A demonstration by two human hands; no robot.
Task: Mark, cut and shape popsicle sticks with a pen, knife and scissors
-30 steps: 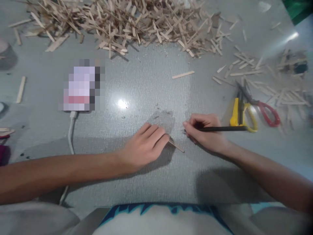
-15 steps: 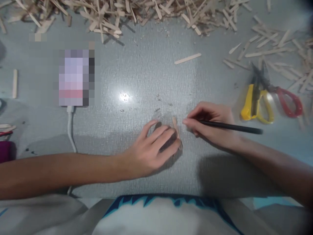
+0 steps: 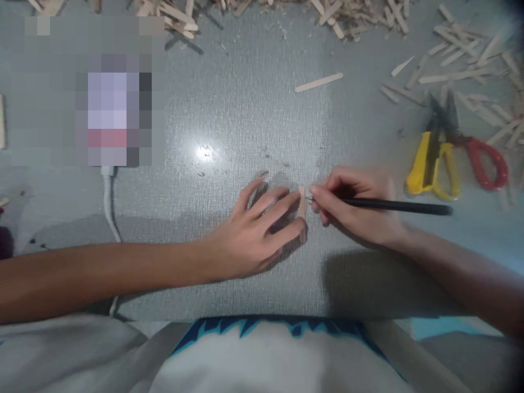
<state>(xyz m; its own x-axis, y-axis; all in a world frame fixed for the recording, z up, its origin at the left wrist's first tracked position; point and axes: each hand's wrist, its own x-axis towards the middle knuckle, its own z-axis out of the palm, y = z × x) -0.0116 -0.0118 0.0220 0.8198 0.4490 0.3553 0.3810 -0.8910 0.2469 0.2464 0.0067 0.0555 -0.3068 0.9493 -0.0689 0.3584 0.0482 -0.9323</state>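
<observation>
A short flat wooden craft stick (image 3: 302, 210) lies upright in view on the grey table. My left hand (image 3: 262, 229) rests over its left side, fingers spread, with the fingertips holding the stick down. Pinched in my right hand (image 3: 352, 204) is a slim black pen-like tool (image 3: 403, 206). Its fine, thin tip points left and reaches the stick's right edge or just short of it; I cannot tell whether they touch. Whether the tool is a pen or a blade does not show clearly.
Scissors with red handles (image 3: 489, 164) lie by a yellow-handled cutter (image 3: 421, 164) at the right. Loose sticks (image 3: 458, 76) are heaped along the back and right. One craft stick (image 3: 319, 82) lies alone. A white cable (image 3: 108, 202) runs from a blurred-out object at left.
The craft stick has straightened from a tilt and shows more beside my left fingers. My right hand has brought the black tool's tip closer to it. The camera view has shifted slightly.
</observation>
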